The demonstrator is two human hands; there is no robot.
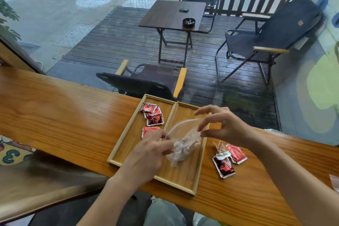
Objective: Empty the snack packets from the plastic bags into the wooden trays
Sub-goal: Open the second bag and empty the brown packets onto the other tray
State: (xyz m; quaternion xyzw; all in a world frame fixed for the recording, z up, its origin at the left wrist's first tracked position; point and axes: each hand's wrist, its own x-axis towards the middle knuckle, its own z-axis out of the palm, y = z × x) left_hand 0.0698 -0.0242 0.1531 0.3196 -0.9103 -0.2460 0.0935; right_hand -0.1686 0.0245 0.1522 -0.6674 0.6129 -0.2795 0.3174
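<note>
Clear, crinkled plastic bag (183, 139) with pale snack packets (180, 146) inside is held just above the right-hand shallow wooden tray (185, 176), one of two pale trays lying side by side on a long varnished wooden counter (60, 115). The person's left hand (150, 150) pinches the near-left edge of the bag's mouth, and the right hand (220, 124) pinches the far-right edge, pulling the opening wide. Both hands are grasping the bag.

The left-hand wooden tray (128, 137) holds several red foil snack packets (152, 115). Three more red and black foil packets (226, 159) lie loose on the counter, just right of the trays.

The bag's mouth seems to face up and away, so tipping would be needed. Tipped too fast, packets could slide past the low rim onto the counter, joining the loose ones. The thin film might also slip from a fingertip pinch, dropping the bag whole. How full it is cannot be told.
</note>
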